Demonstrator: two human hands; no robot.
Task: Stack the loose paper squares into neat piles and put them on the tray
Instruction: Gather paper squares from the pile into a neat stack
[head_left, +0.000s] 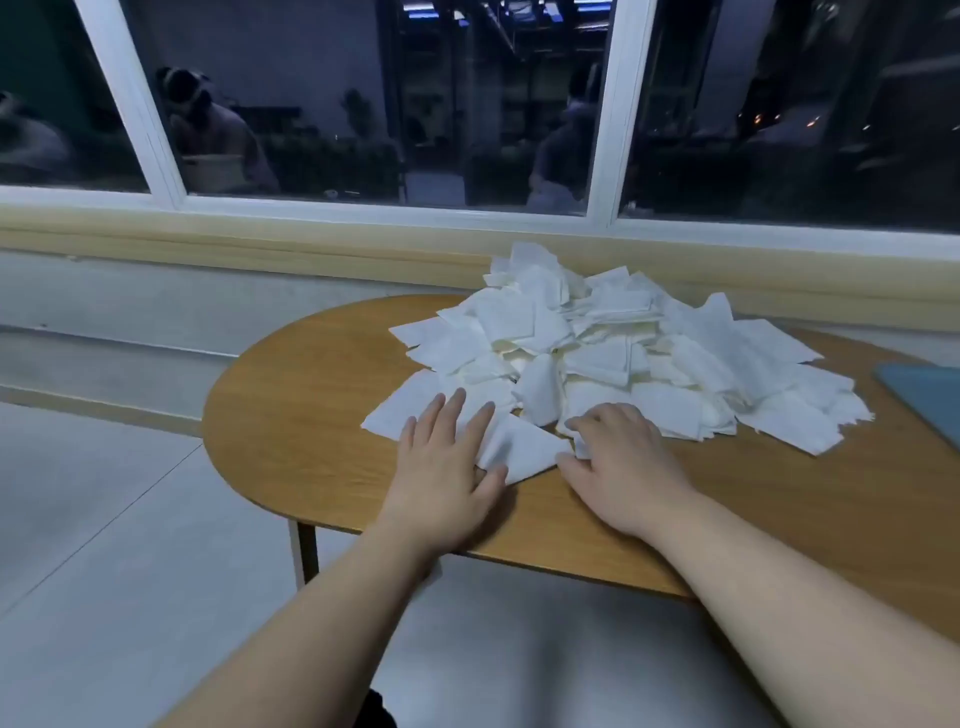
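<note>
- Wooden table (311, 415): one, rounded at its left end, carrying everything.
- Left hand (441, 467): fingers straight and spread, lying flat on the nearest paper squares (519, 447).
- Right hand (628, 467): fingers curled at the squares' near edge; whether they pinch a sheet I cannot tell.
- Paper squares: one loose white heap mid-table, too many to count.
- Tray (930, 395): one, blue-grey, at the table's right edge, clear of the squares.
- Window (363, 104): three dark panes.

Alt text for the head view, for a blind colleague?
Heap of white paper squares on a wooden table; the left hand lies flat on its near edge, the right hand beside it; blue tray at right.
</note>
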